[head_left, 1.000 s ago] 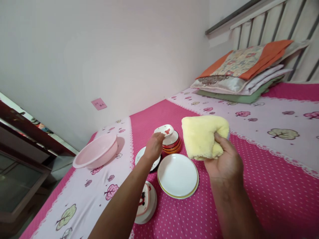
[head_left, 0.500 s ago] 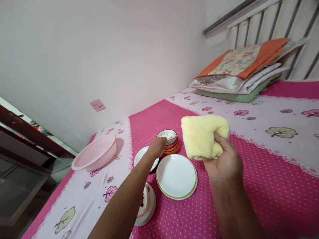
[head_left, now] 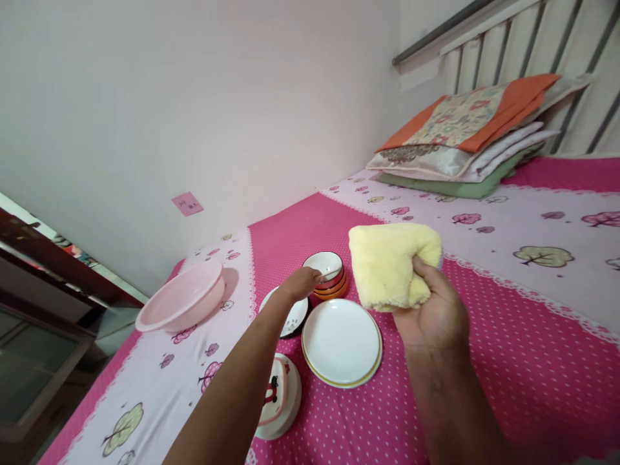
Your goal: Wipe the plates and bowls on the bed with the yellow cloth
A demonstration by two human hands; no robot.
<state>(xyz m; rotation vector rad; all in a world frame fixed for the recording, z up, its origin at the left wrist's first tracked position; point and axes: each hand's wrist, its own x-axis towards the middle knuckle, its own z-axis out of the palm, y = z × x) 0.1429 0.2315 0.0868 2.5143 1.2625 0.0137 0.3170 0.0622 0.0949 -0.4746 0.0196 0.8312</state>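
Head view: nearest, a pile of white ceramic dishes (head_left: 281, 400) sits at eight o'clock from two stacked round white plates (head_left: 341, 342). At one to two o'clock, the right hand (head_left: 436, 300) grips a folded, fluffy yellow cloth (head_left: 390, 268). At twelve stand stacked red and orange white-lined bowls (head_left: 335, 280); the left hand (head_left: 301, 284) bends its fingers at their rim, anything pinched unclear.

The person's left hand (head_left: 303, 284) and right hand (head_left: 438, 307) are bare, and so are the left forearm (head_left: 237, 381) and right forearm (head_left: 445, 394), down to the picture's lower edge. The left forearm looks long, tapering towards its wrist; fine creases line the right wrist (head_left: 426, 347), below a rounded, fleshy palm heel (head_left: 411, 326).
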